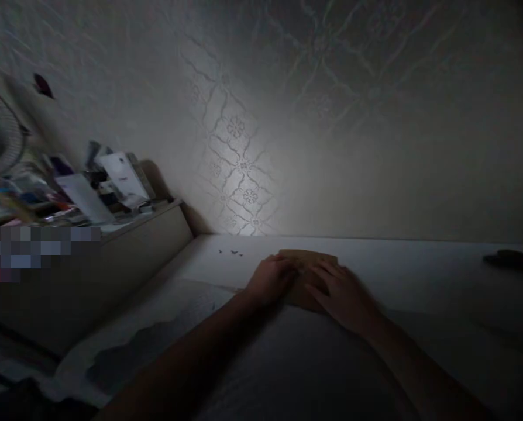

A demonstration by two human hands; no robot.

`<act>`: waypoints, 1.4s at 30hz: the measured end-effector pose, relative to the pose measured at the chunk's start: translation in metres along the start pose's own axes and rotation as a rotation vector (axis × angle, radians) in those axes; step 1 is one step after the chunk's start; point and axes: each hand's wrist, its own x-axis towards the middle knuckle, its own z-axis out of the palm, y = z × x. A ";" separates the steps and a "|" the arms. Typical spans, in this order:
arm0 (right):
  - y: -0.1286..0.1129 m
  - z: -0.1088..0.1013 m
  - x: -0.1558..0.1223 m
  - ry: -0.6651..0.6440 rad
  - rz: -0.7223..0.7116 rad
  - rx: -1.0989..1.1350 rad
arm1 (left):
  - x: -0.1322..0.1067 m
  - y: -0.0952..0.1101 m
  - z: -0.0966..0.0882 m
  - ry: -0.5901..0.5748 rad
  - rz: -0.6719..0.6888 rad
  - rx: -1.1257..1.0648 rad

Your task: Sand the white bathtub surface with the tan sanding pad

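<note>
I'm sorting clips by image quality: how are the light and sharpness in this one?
Head view: very dim, with one bright patch of light on the patterned wall; both hands on the brown flat piece are soft and shadowed; the shelf clutter at left is smeared, part of it pixelated; corners fall dark.

Both hands' fingers (320, 275) hide much of the brown piece (308, 257).
</note>
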 end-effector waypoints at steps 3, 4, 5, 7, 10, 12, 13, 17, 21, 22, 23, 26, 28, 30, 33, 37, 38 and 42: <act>0.000 -0.001 0.000 -0.007 -0.013 -0.006 | 0.001 -0.001 0.001 0.021 -0.066 -0.037; 0.000 -0.001 0.000 -0.006 -0.013 -0.008 | 0.002 -0.001 0.000 0.042 -0.101 -0.053; 0.000 -0.001 0.000 -0.001 -0.014 -0.010 | 0.002 -0.002 -0.001 0.067 -0.140 -0.067; 0.000 -0.001 0.000 0.010 -0.023 -0.008 | 0.003 -0.006 -0.007 0.121 -0.226 -0.081; 0.000 -0.001 -0.001 0.011 -0.015 -0.009 | 0.004 -0.019 -0.019 0.176 -0.370 -0.011; 0.000 -0.001 -0.001 -0.008 -0.008 -0.012 | 0.003 -0.032 -0.027 0.213 -0.490 0.090; 0.000 -0.001 -0.001 -0.015 0.000 -0.015 | 0.002 -0.040 -0.031 0.218 -0.541 0.143; 0.000 -0.002 -0.001 -0.023 0.010 -0.013 | -0.005 -0.063 -0.038 0.154 -0.719 0.286; 0.000 -0.001 -0.001 -0.016 0.001 -0.006 | -0.007 -0.067 -0.038 0.137 -0.742 0.353; 0.000 -0.001 -0.001 -0.013 0.006 -0.008 | -0.007 -0.064 -0.037 0.140 -0.714 0.365; 0.000 -0.001 -0.001 -0.012 0.005 -0.009 | -0.005 -0.061 -0.035 0.143 -0.676 0.368; 0.000 -0.001 -0.001 -0.008 0.003 -0.020 | -0.002 -0.046 -0.027 0.114 -0.482 0.269; -0.001 -0.001 -0.001 -0.004 0.004 -0.028 | 0.000 -0.033 -0.019 0.068 -0.274 0.138; -0.001 -0.001 -0.001 -0.009 0.001 -0.029 | 0.000 -0.019 -0.011 0.011 -0.064 0.051; -0.001 -0.001 0.000 -0.032 -0.001 -0.030 | 0.000 -0.003 -0.002 -0.026 0.076 0.029; -0.002 -0.002 0.001 -0.045 0.004 -0.028 | 0.001 0.001 0.005 -0.004 0.067 -0.005; -0.002 -0.002 0.001 -0.046 0.002 -0.027 | 0.002 0.001 0.006 -0.003 0.058 -0.021; -0.002 -0.003 0.000 -0.045 0.001 -0.023 | 0.002 0.000 0.006 -0.001 0.005 -0.068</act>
